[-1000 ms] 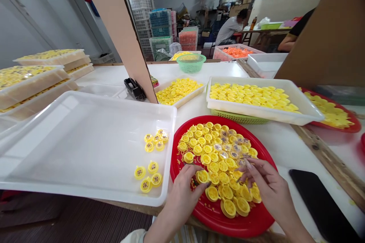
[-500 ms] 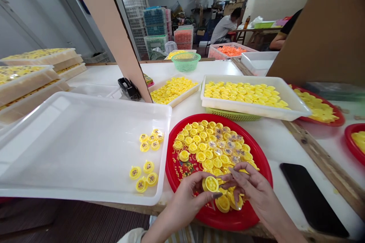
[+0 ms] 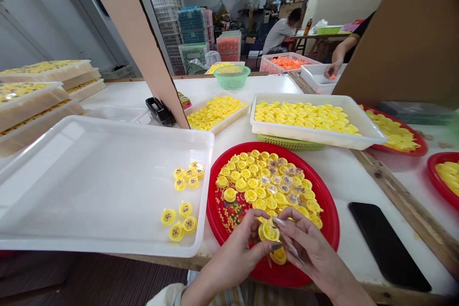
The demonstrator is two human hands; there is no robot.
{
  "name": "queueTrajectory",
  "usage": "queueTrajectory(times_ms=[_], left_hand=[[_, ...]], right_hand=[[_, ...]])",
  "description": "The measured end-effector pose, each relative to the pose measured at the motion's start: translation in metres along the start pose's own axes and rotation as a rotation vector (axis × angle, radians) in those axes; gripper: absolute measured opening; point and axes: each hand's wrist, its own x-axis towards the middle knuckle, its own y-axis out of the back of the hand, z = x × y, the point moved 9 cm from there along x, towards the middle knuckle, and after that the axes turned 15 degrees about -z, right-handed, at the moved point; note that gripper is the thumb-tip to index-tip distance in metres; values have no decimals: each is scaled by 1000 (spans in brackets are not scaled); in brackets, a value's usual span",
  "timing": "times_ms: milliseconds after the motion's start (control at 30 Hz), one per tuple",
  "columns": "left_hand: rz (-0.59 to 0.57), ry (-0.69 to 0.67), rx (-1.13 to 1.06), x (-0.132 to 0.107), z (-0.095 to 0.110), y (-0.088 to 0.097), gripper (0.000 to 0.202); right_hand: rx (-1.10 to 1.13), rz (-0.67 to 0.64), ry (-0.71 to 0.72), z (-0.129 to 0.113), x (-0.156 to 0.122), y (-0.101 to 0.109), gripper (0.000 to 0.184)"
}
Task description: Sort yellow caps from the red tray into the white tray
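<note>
table [image 3: 322, 165] held few seemingly done cups [image 3: 190, 224] in tray [image 3: 96, 191], many in basin [image 3: 333, 215]; left hand [image 3: 241, 247] pinched one cup [image 3: 270, 232], right hand's [image 3: 306, 244] grip unclear.

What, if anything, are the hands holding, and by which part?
The left hand holds a small yellow cup by its side; the right hand is at its rim, its own hold unclear.

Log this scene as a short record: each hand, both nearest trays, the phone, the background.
Left hand: holding a yellow cup
Right hand: fingertips close against that cup; grip unclear
Red tray: more yellow cups, clear-topped pieces, small yellow bits
White tray: printed yellow pieces in two groups
Phone: flat, right of the red tray
Background: co-worker's hand at a white bin
</note>
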Motion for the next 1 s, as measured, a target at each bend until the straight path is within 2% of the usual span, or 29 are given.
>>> queueTrajectory(times_ms=[100, 233, 400, 533, 633, 767, 867, 1000], left_hand=[[19, -4, -44, 1, -2, 5, 31], [87, 3, -16, -1, -2, 11, 26], [58, -83, -34, -3, -3, -3, 38], [155, -119, 149, -9, -7, 0, 33], [225, -84, 302, -14, -9, 5, 41], [326, -7, 324, -20, -10, 13, 47], [319, 27, 319, -21, -4, 11, 50], [243, -12, 431, -18, 8, 0, 48]], right_hand=[[-63, -36, 44, -1, 2, 0, 40], [-81, -3, 86, -5, 1, 4, 40], [75, 105, 148, -4, -3, -6, 42], [115, 145, 168, -1, -7, -15, 40], [-5, 116, 214, -9, -7, -19, 37], [-217, 115, 294, -23, -9, -23, 33], [-278, 171, 318, -24, -12, -21, 32], [-248, 208, 325, -13, -14, -19, 32]])
